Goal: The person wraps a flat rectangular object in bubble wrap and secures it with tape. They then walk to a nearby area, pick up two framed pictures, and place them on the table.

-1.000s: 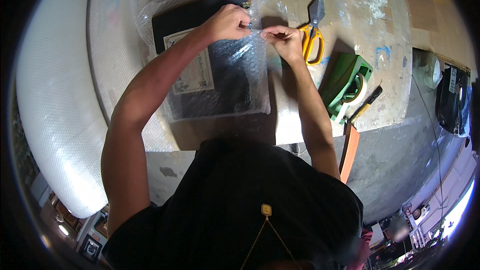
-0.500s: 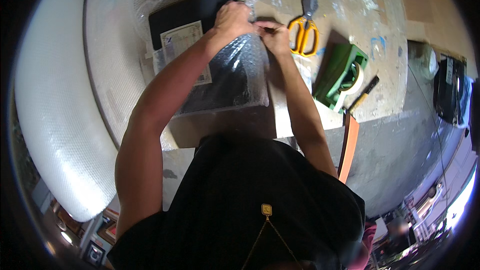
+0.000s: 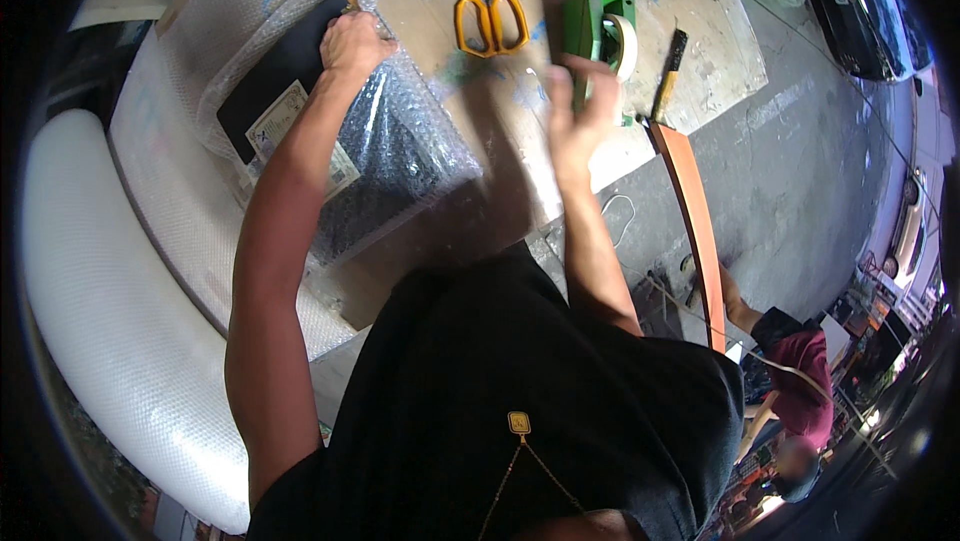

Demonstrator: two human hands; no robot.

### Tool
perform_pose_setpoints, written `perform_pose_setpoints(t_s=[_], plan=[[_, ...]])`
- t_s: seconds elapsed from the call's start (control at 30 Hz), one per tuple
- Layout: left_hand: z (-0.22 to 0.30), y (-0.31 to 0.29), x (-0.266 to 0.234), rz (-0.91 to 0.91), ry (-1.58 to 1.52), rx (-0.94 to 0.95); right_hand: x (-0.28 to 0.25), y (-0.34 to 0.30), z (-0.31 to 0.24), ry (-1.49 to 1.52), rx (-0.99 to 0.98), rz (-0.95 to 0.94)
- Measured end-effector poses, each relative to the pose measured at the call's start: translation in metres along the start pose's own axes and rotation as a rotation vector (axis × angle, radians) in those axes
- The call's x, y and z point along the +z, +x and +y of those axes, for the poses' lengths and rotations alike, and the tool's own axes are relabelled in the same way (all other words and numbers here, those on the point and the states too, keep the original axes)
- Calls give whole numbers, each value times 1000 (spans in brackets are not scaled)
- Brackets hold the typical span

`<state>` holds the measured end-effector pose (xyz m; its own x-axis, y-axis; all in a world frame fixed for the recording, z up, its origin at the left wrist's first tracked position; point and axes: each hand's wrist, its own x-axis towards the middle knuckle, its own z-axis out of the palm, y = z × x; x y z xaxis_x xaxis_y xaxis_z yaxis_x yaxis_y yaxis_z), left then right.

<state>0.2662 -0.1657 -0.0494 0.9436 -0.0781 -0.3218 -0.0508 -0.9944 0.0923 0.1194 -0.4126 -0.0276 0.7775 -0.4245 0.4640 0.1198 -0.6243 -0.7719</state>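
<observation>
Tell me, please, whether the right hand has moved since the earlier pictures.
Yes. Judged against the orange-handled scissors, the right hand has moved from their left to their right, by the green tape dispenser.

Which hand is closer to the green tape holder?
Right. The right hand is at the near end of the green tape holder, but too blurry to tell if it touches. The left hand is farther left, on the bubble wrap.

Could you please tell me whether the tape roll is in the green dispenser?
In: the pale tape roll sits in the green dispenser, its curved edge showing at one side.
</observation>
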Motion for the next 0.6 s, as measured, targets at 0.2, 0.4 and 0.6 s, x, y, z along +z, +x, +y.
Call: perform_pose_setpoints(t_s=[0.2,0.4,0.6], plan=[[0,3,1,-10,-29,-5,-101,1,90,230,1071,-349],[0,2,-1,-11,-17,8,-101,12,111,850,1069,-410],[-4,2,3,33,-35,15,-102,-54,133,853,606,-338]])
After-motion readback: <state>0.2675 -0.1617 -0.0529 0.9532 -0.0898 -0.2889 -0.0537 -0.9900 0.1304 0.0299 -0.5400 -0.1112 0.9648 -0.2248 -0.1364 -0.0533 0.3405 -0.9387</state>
